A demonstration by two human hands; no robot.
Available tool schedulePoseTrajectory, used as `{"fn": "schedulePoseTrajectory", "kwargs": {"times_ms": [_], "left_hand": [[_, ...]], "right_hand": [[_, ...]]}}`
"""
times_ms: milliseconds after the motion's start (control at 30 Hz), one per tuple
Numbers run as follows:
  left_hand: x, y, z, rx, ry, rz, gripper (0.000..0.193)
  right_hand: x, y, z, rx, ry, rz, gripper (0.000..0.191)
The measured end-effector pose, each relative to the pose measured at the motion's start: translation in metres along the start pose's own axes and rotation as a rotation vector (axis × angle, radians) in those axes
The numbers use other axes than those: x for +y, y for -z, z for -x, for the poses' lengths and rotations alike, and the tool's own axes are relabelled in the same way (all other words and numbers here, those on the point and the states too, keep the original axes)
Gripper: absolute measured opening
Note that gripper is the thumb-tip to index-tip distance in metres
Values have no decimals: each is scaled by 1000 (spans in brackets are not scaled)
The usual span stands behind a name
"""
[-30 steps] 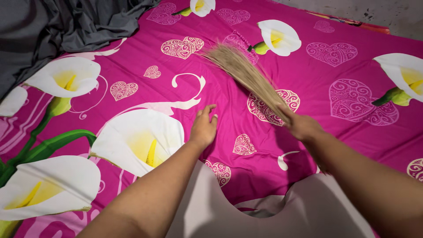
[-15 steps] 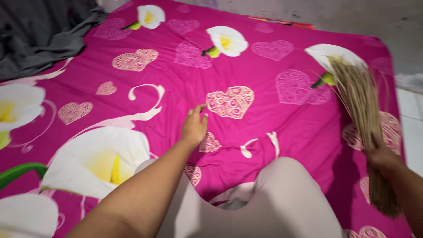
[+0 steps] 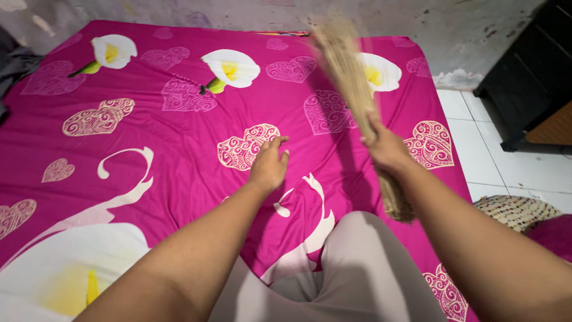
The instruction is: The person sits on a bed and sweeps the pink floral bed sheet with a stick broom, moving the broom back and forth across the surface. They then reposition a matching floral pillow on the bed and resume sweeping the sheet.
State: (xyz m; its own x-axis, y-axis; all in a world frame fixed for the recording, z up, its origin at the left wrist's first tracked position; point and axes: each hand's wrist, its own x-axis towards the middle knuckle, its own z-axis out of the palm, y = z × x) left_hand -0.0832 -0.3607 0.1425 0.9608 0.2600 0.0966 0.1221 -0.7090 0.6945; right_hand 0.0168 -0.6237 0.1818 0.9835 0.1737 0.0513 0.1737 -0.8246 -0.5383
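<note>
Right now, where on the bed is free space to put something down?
The bedsheet is bare left of the left hand, up to the far flower prints. Between that hand and the right hand only a narrow strip stays free. The broom crowds the right side.

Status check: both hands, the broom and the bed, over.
Right hand gripping bundled straw hand broom, bristles raised and blurred. Left hand open, fingers resting on magenta bedsheet with white lilies and hearts. Nothing lying on sheet near hands.
</note>
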Motion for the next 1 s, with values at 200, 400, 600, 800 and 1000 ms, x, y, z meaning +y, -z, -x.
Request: {"fn": "schedulePoseTrajectory", "kwargs": {"times_ms": [200, 400, 600, 800, 1000], "left_hand": [[19, -19, -40, -38, -61, -27, 43], [22, -25, -74, -7, -84, -41, 43], [35, -42, -103, -60, -43, -55, 43], [55, -71, -110, -111, -121, -30, 43], [67, -83, -117, -144, -112, -28, 43]], "right_hand": [[-4, -51, -42, -155, 98, 85, 76], [129, -97, -74, -365, -89, 266, 72], [323, -22, -54, -184, -275, 165, 73], [289, 81, -64, 134, -510, 110, 82], [160, 99, -85, 251, -427, 57, 76]]}}
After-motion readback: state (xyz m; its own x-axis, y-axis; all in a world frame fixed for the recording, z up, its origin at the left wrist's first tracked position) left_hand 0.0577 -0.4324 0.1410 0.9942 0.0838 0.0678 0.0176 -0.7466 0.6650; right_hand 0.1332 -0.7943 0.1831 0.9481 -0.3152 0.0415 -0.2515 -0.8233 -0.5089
